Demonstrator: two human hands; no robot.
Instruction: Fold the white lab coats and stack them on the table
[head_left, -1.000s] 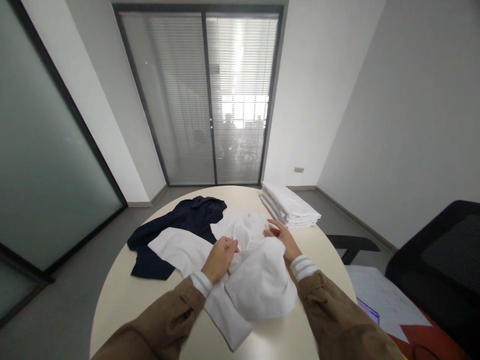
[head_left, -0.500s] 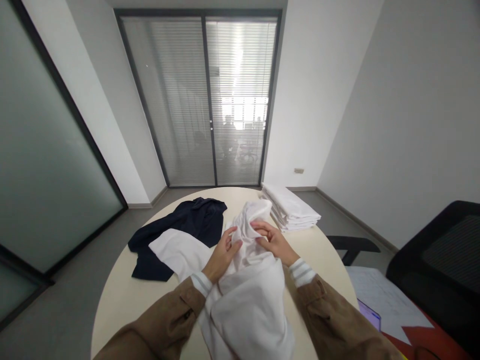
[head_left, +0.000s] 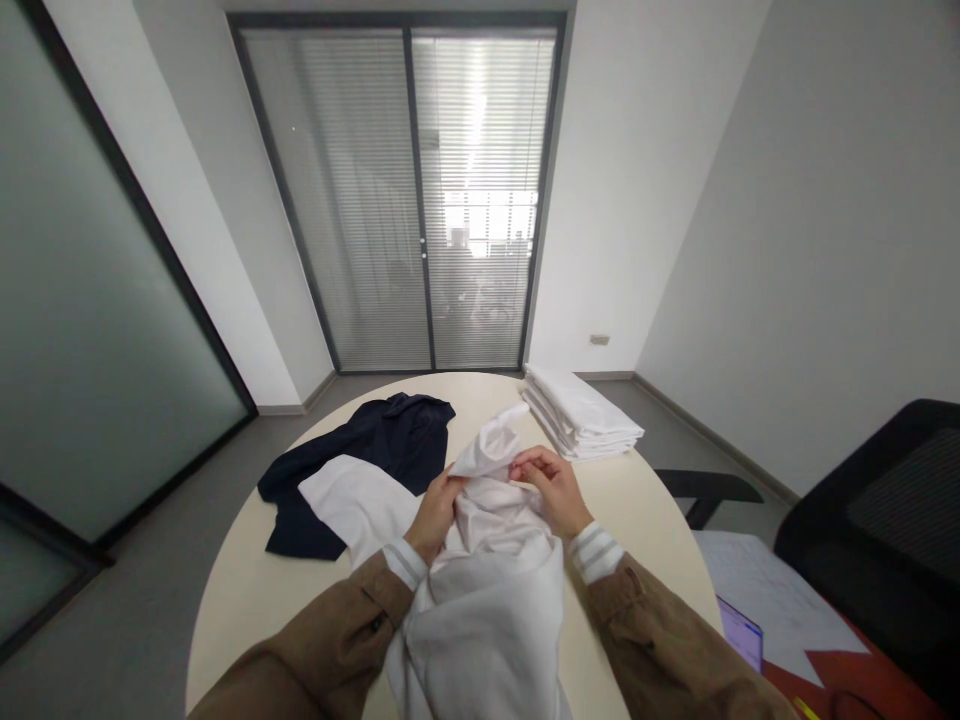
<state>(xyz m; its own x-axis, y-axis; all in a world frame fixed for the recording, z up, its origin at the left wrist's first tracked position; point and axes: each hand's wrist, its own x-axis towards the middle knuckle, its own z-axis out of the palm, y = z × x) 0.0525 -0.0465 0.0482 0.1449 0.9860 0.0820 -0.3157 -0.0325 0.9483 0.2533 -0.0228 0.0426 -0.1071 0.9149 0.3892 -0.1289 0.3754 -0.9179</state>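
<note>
While both hands pinched it, the white garment (head_left: 487,590) hung bunched above the round table (head_left: 247,590), its length running from the near edge away toward the window. Left hand (head_left: 433,515) and right hand (head_left: 551,487) each had a clenched grip on its top. A navy garment (head_left: 360,450) lay left, folded whites (head_left: 581,420) far right.

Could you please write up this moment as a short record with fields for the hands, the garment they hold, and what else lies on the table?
left hand: left hand, grip closed on the bunched white cloth garment
right hand: right hand, pinching the same garment near its raised top
surface: round cream table
left of hands: dark navy garment, spread out, partly under a flat white cloth
far right: stack of folded white cloths
</note>
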